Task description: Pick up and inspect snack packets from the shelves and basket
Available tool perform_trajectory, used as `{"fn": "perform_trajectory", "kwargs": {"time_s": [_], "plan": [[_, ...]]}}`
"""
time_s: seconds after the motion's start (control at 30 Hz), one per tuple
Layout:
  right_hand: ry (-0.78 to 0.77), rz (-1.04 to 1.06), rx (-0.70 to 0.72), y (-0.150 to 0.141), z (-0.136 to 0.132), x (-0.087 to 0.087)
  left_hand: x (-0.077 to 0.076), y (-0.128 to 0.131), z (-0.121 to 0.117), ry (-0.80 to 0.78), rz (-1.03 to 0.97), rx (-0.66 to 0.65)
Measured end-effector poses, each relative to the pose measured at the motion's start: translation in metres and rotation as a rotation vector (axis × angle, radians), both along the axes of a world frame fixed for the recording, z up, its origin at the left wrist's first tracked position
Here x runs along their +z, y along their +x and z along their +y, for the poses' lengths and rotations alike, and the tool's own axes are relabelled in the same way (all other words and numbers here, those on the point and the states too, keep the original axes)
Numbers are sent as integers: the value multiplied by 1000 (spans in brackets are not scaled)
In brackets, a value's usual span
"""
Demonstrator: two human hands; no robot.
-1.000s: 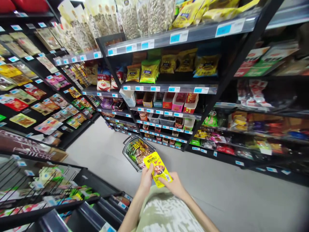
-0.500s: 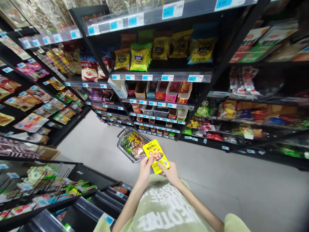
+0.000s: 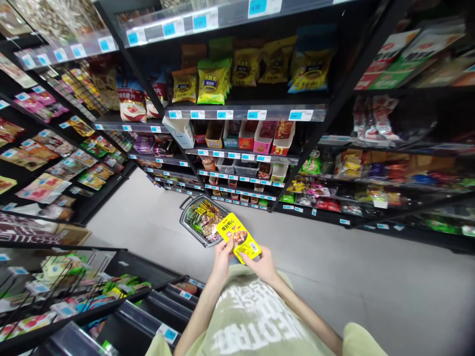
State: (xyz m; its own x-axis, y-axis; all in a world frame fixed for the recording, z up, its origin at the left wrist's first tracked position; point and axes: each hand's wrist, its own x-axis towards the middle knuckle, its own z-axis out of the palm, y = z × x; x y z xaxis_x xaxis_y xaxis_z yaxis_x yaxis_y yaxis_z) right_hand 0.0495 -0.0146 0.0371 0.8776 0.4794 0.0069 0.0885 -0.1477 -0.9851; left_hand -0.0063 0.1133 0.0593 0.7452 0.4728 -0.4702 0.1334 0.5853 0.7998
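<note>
Black grocery shelves (image 3: 343, 91) full of packaged snacks rise far, left and right around a grey floor (image 3: 315, 247). The view has dipped since a second ago, showing more of the near pale-green lettered shirt (image 3: 256, 316) and cutting off most of the clear seed bags (image 3: 61, 22) up top. A loaded shopping basket (image 3: 191, 235) rests ahead. Near its right side, left hand (image 3: 221, 257) and right hand (image 3: 264, 264) both grip, as before, a tilted yellow snack packet (image 3: 237, 230).
</note>
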Motion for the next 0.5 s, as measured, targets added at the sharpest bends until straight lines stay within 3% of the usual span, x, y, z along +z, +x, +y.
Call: {"fn": "perform_trajectory", "kwargs": {"time_s": [0.23,0.5], "plan": [[38,-280,-144,3,1,10,-9,-3,-2,-61,59,-69],[181,-508,24,6,-3,10,-7,-4,-3,-139,-8,-38]]}}
